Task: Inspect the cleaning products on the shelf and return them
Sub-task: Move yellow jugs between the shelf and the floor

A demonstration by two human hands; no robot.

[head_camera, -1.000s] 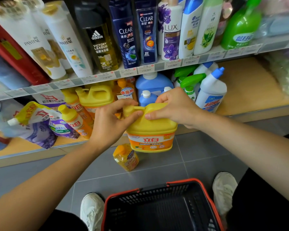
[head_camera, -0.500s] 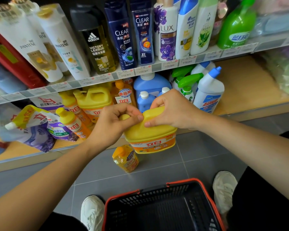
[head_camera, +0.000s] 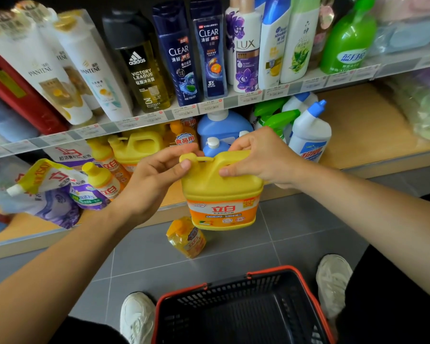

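1. Fingers (head_camera: 170, 155) of the left hand (head_camera: 154, 182) curl round and pinch the cap (head_camera: 187, 159) of a yellow detergent jug (head_camera: 221, 192), with the thumb pressed in below. The right hand (head_camera: 258, 157) grips the jug's top handle, fingers wrapped over it and thumb against the shoulder.
2. Held upright in mid-air, the jug hangs in front of the lower shelf (head_camera: 358, 125) and above the grey floor (head_camera: 308, 219), its orange label facing the camera (it rests on nothing).
3. Inspection appears to be the step in hand: the cap is seemingly being checked while the right hand bears the weight.
4. Next, the job likely calls for letting go of the cap, keeping the handle grip and carrying the jug forward onto the lower shelf. It should go down upright among its neighbours, a matching yellow jug (head_camera: 137, 147) and a blue bottle (head_camera: 221, 125), without toppling either.
5. Below the jug a small yellow bottle (head_camera: 186, 238) lies on the floor, near a red-rimmed basket (head_camera: 271, 270) (it may need shelving too).
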